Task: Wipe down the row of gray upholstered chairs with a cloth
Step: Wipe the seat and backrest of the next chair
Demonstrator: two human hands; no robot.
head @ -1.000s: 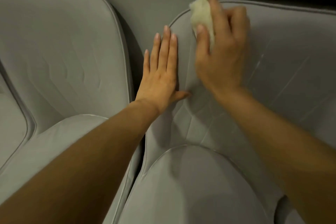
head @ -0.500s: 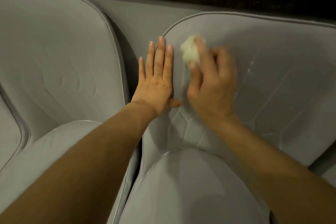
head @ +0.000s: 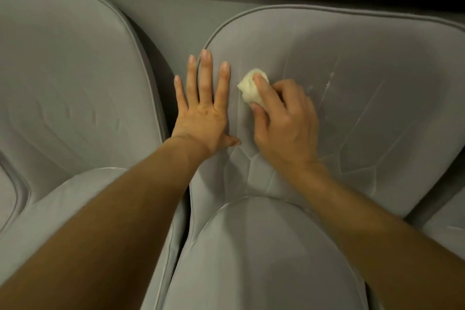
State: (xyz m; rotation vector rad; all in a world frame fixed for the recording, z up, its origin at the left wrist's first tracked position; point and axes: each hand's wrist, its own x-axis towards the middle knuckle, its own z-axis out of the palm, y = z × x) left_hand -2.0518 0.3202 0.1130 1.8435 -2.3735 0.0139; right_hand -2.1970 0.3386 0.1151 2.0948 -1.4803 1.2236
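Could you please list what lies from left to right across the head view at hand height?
left chair's backrest → left hand → cream cloth → right hand → streaked part of the middle chair's backrest

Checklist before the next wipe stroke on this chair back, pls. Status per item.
1. Grip on cloth: right hand pinches the wadded pale cloth between thumb and fingers. ok
2. Cloth contact: it sits against the middle chair's backrest. ok
3. Brace: left hand lies flat, fingers straight, on that backrest's left edge. ok
4. Leftward path: the left hand lies close beside the cloth, in the way. not ok
5. Rightward path: bare upholstery with pale streaks. ok
6. Cloth's wiping face: hidden against the backrest. cannot tell
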